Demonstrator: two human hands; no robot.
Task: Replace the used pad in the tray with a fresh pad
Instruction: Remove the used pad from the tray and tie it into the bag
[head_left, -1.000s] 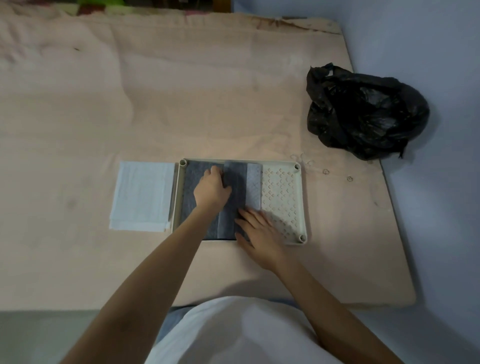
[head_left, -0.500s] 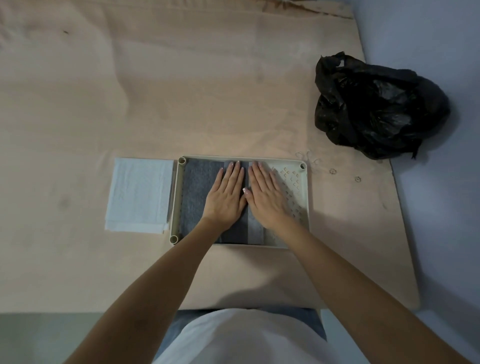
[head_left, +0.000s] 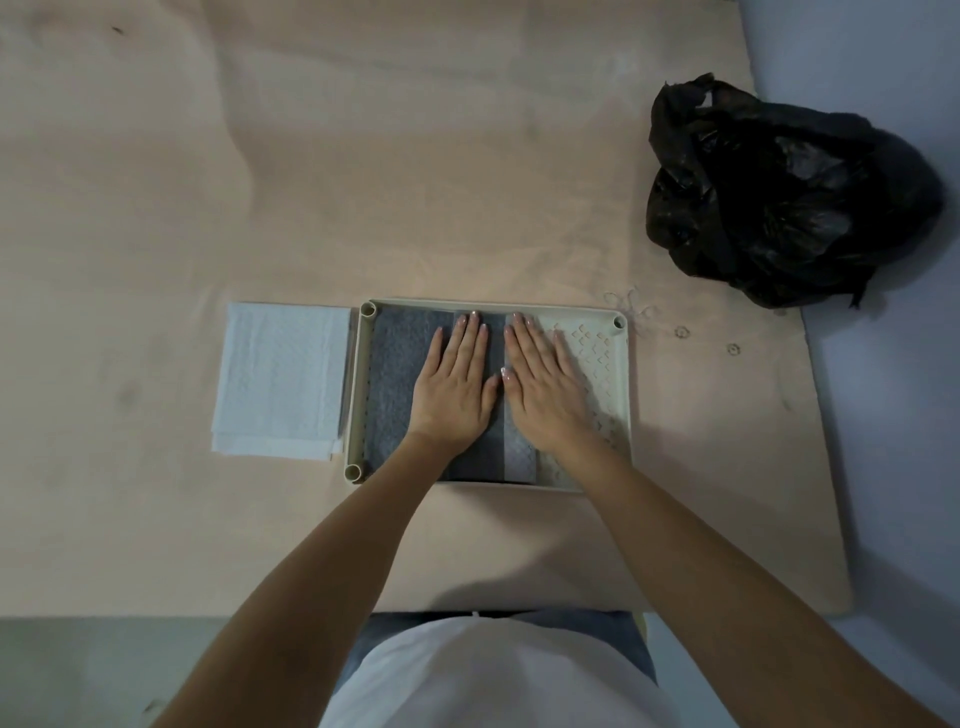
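Where the peach-coloured cloth (head_left: 363, 182) covers the broad work surface, everything else sits on it or at its edge. There is one black plastic bag (head_left: 784, 192), crumpled in a heap at the far right, half on the cloth's corner and well apart from the rest. One cream tray (head_left: 621, 395) lies in the middle near the person, its long axis running left to right; three round corner posts show, and the fourth corner is hidden by the right forearm. Its bare right part shows a pattern of small diamond-shaped cut-outs.

One grey pad (head_left: 395, 384) lies inside the tray, covering the left and middle of the floor. It seems folded or overlapped — a darker band runs front to back down the middle, with a paler strip just to its right — so whether it is one layer or more I cannot tell.

One white folded pad (head_left: 283, 379) lies flat on the cloth just beside the tray's left wall, its longer side running front to back, with layered edges showing at its near end.

Two hands rest on the grey pad, side by side, fingers pointing away from the person. The left hand (head_left: 457, 387) lies flat with fingers straight and together; the right hand (head_left: 545, 387) does the same, palm down, its outer edge over the perforated floor. Neither grips anything — both simply press flat.
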